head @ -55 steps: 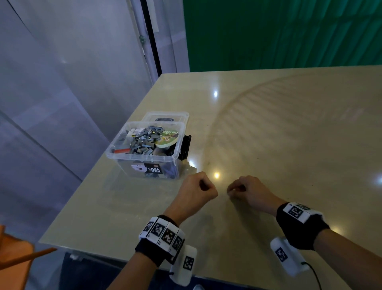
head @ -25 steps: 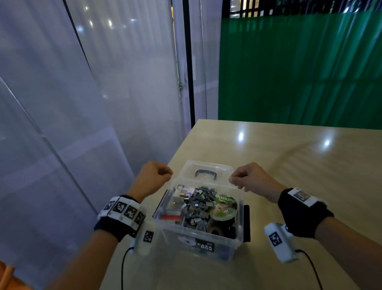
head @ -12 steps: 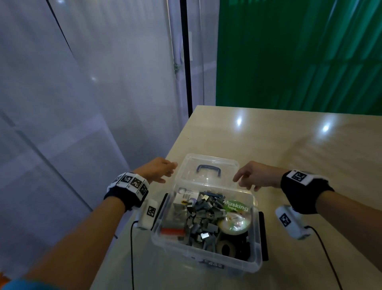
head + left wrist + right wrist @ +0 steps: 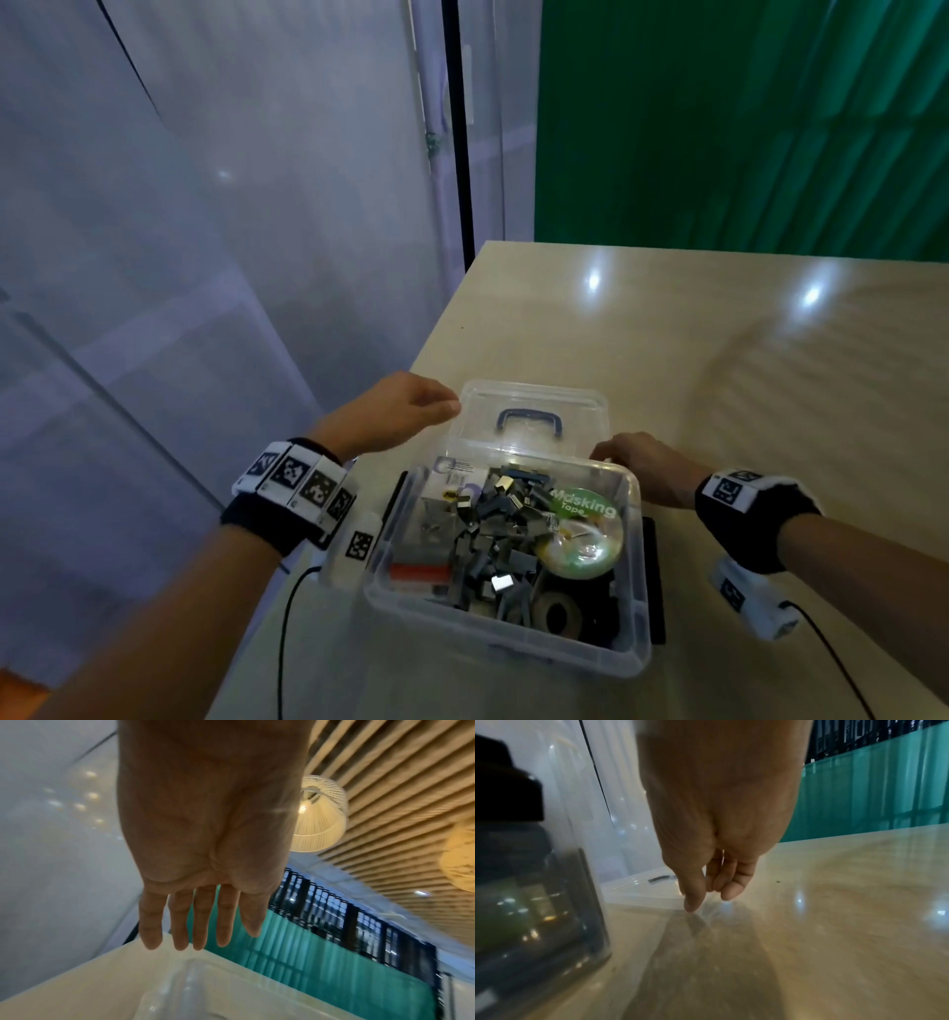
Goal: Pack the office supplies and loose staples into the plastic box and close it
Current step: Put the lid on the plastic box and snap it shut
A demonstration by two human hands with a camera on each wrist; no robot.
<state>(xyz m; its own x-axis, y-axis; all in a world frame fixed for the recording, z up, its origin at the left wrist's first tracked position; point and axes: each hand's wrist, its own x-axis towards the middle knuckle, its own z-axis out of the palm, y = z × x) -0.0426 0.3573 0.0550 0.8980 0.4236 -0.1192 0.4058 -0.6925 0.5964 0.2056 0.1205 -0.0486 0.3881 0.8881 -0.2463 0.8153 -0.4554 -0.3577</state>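
Observation:
A clear plastic box (image 4: 634,580) stands open near the table's left edge. It holds a heap of grey staples (image 4: 493,534), a green masking tape roll (image 4: 583,534), a small white carton (image 4: 449,485) and a black tape roll (image 4: 557,614). Its clear lid (image 4: 534,398) with a blue handle (image 4: 529,419) lies flat just behind the box. My left hand (image 4: 441,406) hovers at the lid's far left corner, fingers straight (image 4: 180,943). My right hand (image 4: 603,452) is at the lid's near right corner, a fingertip (image 4: 693,905) touching the lid (image 4: 641,892) edge.
The beige table (image 4: 744,411) stretches far to the right and back. Its left edge (image 4: 436,329) runs close beside the box, with a frosted wall beyond. Black latches (image 4: 652,575) hang on the box's sides. Cables trail from both wrists.
Both hands have uncurled from fists and reached forward past the box to the lid's two sides. The right hand has dropped to the lid's edge.

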